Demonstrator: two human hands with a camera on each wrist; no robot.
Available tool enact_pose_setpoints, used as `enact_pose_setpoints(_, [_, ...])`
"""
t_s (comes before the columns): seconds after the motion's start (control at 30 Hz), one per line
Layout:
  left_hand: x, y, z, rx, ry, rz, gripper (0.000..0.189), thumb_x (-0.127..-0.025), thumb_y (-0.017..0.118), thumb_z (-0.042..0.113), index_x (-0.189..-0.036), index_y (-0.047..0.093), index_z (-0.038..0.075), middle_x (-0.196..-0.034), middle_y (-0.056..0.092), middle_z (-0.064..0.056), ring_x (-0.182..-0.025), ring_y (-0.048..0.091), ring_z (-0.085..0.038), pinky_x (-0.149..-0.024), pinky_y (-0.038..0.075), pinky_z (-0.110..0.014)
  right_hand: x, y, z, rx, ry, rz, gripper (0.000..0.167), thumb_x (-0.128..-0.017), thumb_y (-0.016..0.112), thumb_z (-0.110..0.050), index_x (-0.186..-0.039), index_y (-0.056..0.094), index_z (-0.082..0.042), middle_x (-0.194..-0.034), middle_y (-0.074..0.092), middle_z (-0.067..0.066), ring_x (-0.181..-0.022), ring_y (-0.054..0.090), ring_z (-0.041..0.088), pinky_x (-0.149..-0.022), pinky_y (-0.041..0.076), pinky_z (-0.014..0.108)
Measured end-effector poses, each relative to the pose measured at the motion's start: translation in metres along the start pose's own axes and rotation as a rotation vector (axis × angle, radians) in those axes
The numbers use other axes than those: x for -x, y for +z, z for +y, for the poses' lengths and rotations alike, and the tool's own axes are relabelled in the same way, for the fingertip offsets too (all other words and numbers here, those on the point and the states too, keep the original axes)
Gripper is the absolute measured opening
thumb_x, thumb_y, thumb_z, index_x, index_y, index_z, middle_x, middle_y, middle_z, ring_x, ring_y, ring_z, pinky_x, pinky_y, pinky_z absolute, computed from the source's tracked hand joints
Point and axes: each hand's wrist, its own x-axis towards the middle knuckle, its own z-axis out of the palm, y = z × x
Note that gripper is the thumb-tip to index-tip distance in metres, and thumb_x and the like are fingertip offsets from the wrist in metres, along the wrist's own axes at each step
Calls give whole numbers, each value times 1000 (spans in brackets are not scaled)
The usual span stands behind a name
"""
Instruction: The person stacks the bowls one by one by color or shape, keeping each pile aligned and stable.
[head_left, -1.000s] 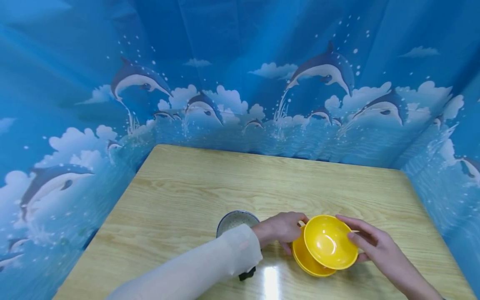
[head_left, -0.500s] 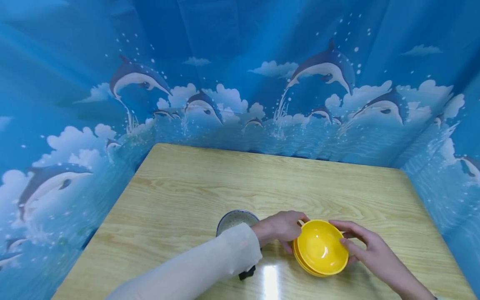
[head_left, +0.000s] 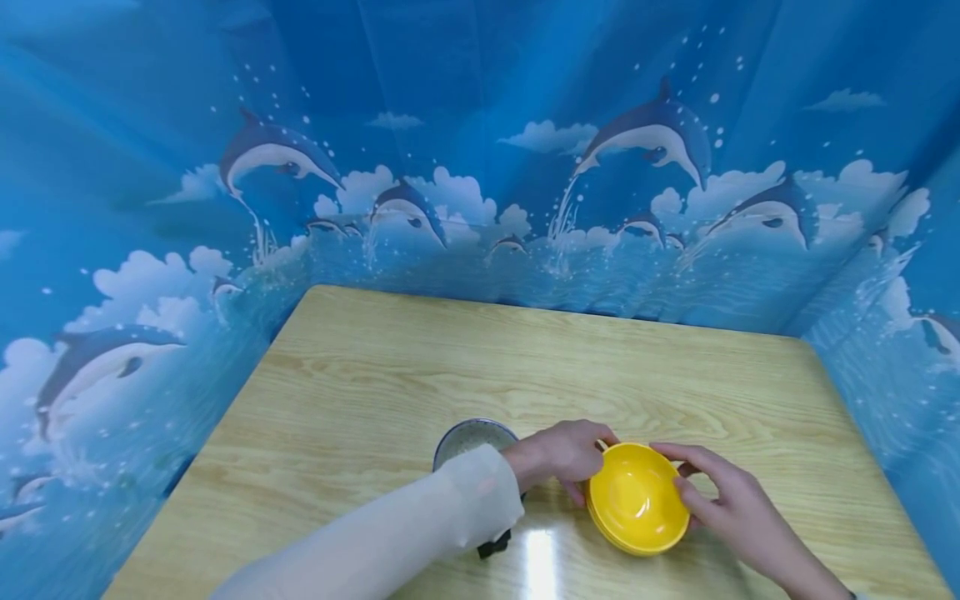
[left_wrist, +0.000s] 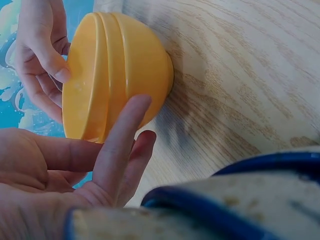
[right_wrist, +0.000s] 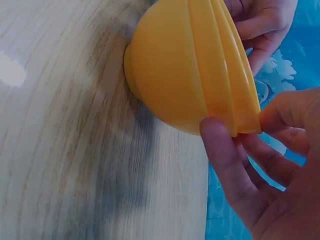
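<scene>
A yellow bowl (head_left: pixel 637 496) sits nested in another yellow bowl (head_left: pixel 626 546) on the table, their rims close together. My right hand (head_left: pixel 723 496) pinches the upper bowl at its right rim, its thumb at the rim and a fingertip against the outer wall in the right wrist view. On the opposite side, my left hand (head_left: pixel 570 454) holds the lower bowl's edge. In the left wrist view, one finger (left_wrist: pixel 122 140) of that hand lies along the outer wall. The bowls' foot rests on the wood.
A speckled grey bowl (head_left: pixel 471 437) with a blue rim stands left of the yellow ones, partly hidden by the left sleeve (head_left: pixel 420 517). Its blue edges fill the lower right of the left wrist view. A dolphin-print curtain (head_left: pixel 480 167) surrounds the wooden table (head_left: pixel 390 358).
My right hand has moved left and down with the upper yellow bowl, which has settled from a tilted, offset position into the lower one. The left hand has stayed in place.
</scene>
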Motion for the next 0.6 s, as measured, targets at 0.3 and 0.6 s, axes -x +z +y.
enact_pose_setpoints(0.3, [3,0,0,-117,16,3,44,-102,63,1,-138,71,24,-129,71,1,-90,65,-14,-73,66,-31,-3,-2,-5,64,29,2,35,-113,63,-25,-146,67,-15,-142,71,12,-105,66,3,-69,65,24])
enact_pose_setpoints(0.6, [23,-24,8,-378,124,19,47,-105,61,12,-149,65,29,-148,67,9,-128,62,-9,-113,54,-32,-12,-11,-5,-20,58,18,40,-115,57,-31,-147,65,-7,-131,76,14,-104,73,8,-69,68,28])
